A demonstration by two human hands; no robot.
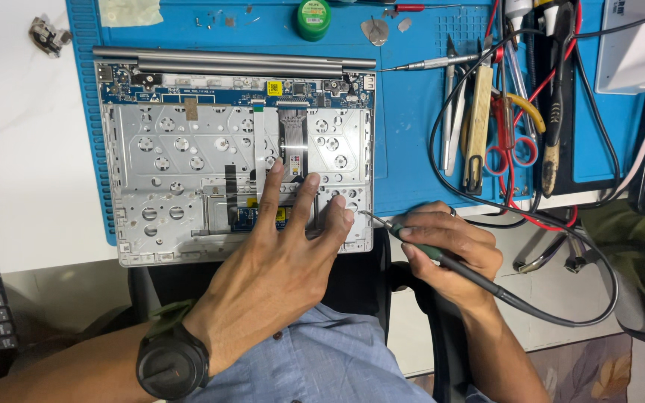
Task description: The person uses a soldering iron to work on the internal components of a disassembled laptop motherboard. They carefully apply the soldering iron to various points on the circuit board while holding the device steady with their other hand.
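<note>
Our left hand (pixel 281 246) presses spread, empty fingers on the opened laptop (pixel 237 160) at the desk's near edge, steadying it; right hand (pixel 449 250) grips the soldering iron (pixel 442 255) pen-style.

yellow square label (pixel 275 88) on circuit board | small yellow label (pixel 280 215) near fingers | round green tin (pixel 313 18) top

Opened silver laptop chassis (pixel 188 149), green-handled probe (pixel 419 246)
</note>
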